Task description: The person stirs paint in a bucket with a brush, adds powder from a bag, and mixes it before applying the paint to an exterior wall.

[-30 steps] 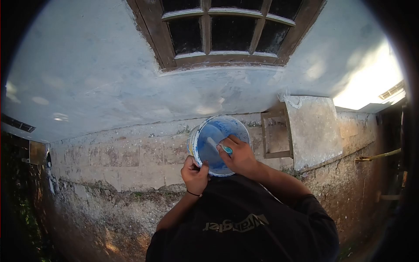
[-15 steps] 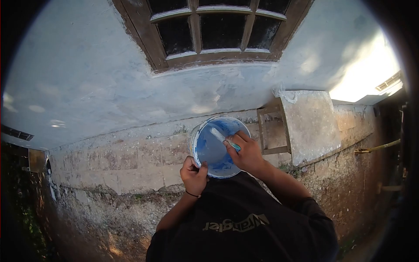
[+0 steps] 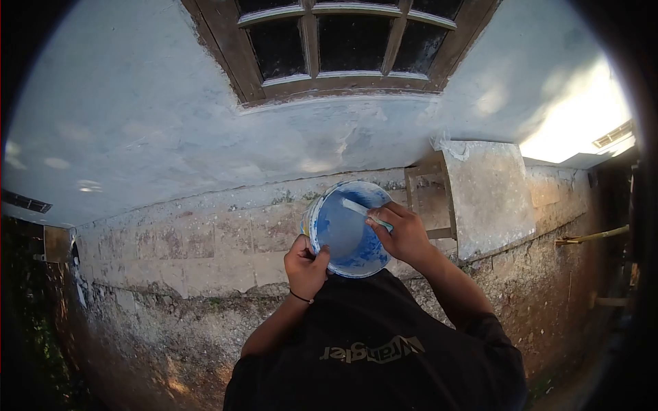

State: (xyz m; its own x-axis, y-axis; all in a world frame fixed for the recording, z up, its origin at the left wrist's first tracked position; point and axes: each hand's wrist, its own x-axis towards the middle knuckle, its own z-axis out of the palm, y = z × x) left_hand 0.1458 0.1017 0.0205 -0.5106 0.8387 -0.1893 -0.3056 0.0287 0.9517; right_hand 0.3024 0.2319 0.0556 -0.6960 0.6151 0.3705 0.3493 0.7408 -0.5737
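Observation:
A white bucket [image 3: 375, 259] with blue-smeared inner walls sits close in front of my body, with pale blue-grey paint [image 3: 340, 231] in it. My left hand [image 3: 307, 264] grips the bucket's near-left rim, thumb over the edge and fingers outside. In my right hand [image 3: 404, 234], over the right side of the bucket, is a paintbrush [image 3: 358, 207] with a teal handle. Its pale, paint-coated head points up and left over the paint, inside the bucket's opening.
Ahead rises a pale blue painted wall [image 3: 151, 123] with a brown-framed window [image 3: 349, 85]. Along its foot runs a worn tiled ledge [image 3: 199, 240] with a broken edge. A wooden stand with a whitish board top [image 3: 488, 195] stands to the right of the bucket.
The brush has moved slightly right, and its head lies at a flatter angle. The bucket is tipped a little differently, with both hands still on the same things.

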